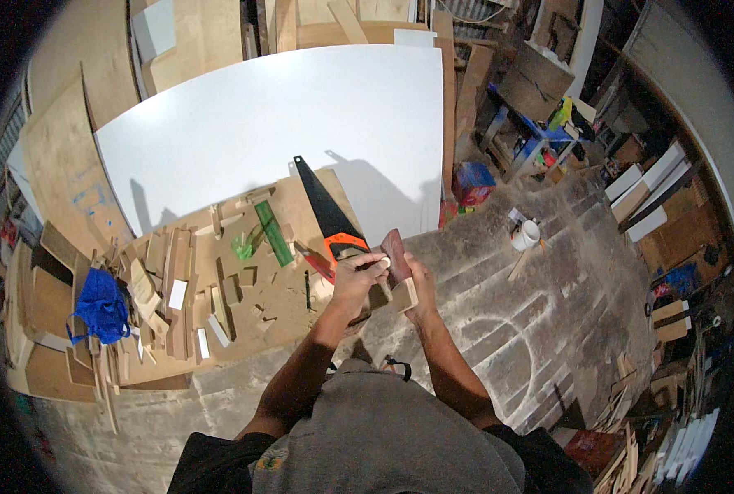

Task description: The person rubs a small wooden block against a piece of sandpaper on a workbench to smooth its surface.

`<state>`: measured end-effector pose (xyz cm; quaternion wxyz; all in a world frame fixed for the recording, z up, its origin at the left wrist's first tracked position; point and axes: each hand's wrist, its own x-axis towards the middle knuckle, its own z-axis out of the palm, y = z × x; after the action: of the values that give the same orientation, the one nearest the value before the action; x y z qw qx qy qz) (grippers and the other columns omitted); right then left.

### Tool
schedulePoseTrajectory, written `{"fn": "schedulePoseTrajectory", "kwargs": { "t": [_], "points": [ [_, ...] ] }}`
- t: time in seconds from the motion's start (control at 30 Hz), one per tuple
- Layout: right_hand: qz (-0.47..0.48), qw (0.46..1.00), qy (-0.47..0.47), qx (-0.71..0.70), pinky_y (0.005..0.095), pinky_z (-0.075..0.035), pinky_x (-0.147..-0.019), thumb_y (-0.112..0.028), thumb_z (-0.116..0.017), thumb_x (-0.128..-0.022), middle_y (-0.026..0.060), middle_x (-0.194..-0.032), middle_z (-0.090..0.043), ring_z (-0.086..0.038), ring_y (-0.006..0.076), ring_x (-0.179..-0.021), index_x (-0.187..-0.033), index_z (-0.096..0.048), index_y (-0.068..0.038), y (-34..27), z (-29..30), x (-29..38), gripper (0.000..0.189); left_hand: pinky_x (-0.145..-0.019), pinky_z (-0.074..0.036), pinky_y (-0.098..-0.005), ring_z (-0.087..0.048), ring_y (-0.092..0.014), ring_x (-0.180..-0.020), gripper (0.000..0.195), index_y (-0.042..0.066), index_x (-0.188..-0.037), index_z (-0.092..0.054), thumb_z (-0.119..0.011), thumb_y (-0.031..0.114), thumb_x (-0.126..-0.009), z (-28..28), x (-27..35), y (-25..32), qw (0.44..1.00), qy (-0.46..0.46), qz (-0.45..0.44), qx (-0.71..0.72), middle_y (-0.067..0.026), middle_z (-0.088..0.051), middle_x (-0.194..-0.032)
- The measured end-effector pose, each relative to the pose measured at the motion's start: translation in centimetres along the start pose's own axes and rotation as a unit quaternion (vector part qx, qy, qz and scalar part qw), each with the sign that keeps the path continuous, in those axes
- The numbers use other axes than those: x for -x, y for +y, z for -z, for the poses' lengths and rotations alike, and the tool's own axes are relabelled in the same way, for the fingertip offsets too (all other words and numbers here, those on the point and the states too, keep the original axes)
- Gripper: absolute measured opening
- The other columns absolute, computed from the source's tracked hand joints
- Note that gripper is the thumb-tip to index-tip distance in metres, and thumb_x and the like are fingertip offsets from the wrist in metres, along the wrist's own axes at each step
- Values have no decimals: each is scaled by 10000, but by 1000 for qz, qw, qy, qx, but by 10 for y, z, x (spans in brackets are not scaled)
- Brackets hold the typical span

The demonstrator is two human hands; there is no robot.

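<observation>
My right hand holds a small pale wood block together with a dark reddish-brown piece, which could be sandpaper or wood. Between the fingertips of my left hand is a small round white piece, close to the reddish-brown piece. Just beyond my left hand lies a handsaw with a black blade and an orange-and-black handle, its tip pointing away from me. A red tool sits beside the saw, partly hidden by my left hand.
The wooden worktop carries many wood offcuts, a green strip and a blue bag. Behind it leans a large white panel. A white bucket stands on the concrete floor to the right.
</observation>
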<state>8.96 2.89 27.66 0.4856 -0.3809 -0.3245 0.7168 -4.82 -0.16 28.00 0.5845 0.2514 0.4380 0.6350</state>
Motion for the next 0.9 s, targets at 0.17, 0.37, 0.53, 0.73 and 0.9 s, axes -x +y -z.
{"fn": "schedulePoseTrajectory", "kwargs": {
  "t": [0.17,0.37,0.53,0.73,0.9],
  "points": [
    [-5,1000,24,-18,309,-514,-741,-313,-654,-904,80,-1000,-663,-633,161,-852,-1112,-658,17,-3,-2,-1,390,-694,-505,-254,-610,-114,-723,153,-52,-987,-685,-684,24,-854,-2,-4,-8,995,33,-47,-86,-51,-666,-869],
    [263,889,81,364,297,-479,-772,-267,-636,-910,112,-1012,-663,-603,166,-879,-1134,-670,29,-2,-18,2,372,-709,-485,-253,-592,-108,-778,136,-87,-964,-666,-622,-22,-853,0,-3,-16,975,35,-135,-172,-41,-663,-850],
    [330,837,77,430,293,-474,-758,-262,-670,-881,106,-954,-664,-597,172,-855,-1126,-670,25,2,-16,-23,377,-722,-478,-253,-572,-93,-791,158,-94,-963,-669,-579,-35,-848,-6,6,-1,979,50,-98,-171,-35,-665,-866],
    [339,829,74,440,327,-485,-804,-258,-708,-849,146,-966,-653,-613,215,-907,-1073,-704,-2,-5,-22,-28,341,-652,-459,-247,-560,-76,-741,181,-72,-976,-684,-556,-14,-862,2,9,-10,964,-9,-134,-228,-27,-658,-838],
    [75,995,45,40,335,-496,-808,-284,-698,-853,94,-965,-661,-614,200,-925,-1135,-664,27,-28,-12,-53,421,-704,-482,-270,-591,-117,-791,259,-49,-1114,-641,-669,42,-873,10,3,-5,997,-64,-36,18,-53,-664,-929]
  ]
}}
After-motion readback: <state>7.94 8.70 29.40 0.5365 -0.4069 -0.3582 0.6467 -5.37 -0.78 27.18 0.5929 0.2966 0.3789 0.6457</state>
